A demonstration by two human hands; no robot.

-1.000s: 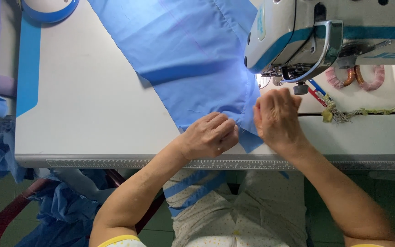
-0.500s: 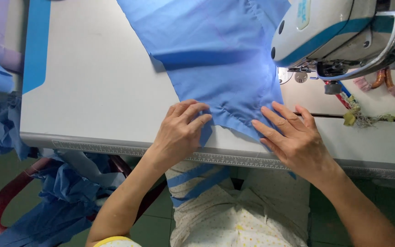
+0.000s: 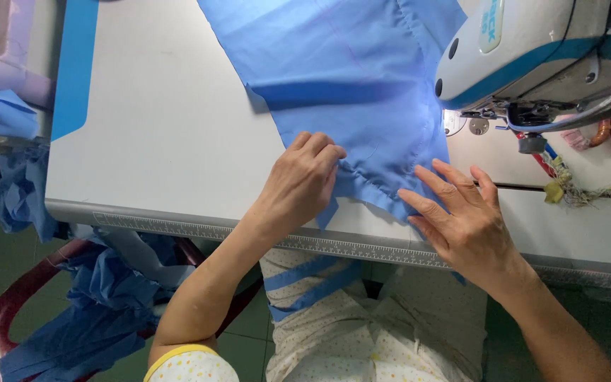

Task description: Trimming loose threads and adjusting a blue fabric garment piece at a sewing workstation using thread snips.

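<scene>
Single head-worn view, looking steeply down from close above. It faces the white table front edge, with the sewing machine at upper right, both forearms entering from the bottom, lap and floor below.

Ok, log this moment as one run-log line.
left hand: flat on blue fabric | right hand: fingers spread on fabric edge | sewing machine: right of fabric | table
</scene>
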